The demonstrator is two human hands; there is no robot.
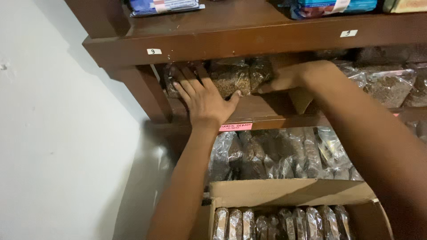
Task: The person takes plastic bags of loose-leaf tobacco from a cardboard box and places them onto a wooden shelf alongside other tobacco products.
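Observation:
My left hand (202, 95) lies flat with fingers spread against clear plastic bags of brown grainy stuff (233, 78) on the middle shelf (260, 111) of a dark wooden rack. My right hand (289, 78) reaches in from the right and presses the right side of the same bags, its fingers partly hidden in the shadow under the upper shelf board. Both hands touch the bags; neither lifts one clear of the shelf.
More clear bags (387, 84) fill the shelf to the right and the shelf below (284, 155). An open cardboard box (289, 191) holding several upright bags stands at the bottom. Flat packets (164, 6) lie on the top shelf. A white wall (53, 133) is on the left.

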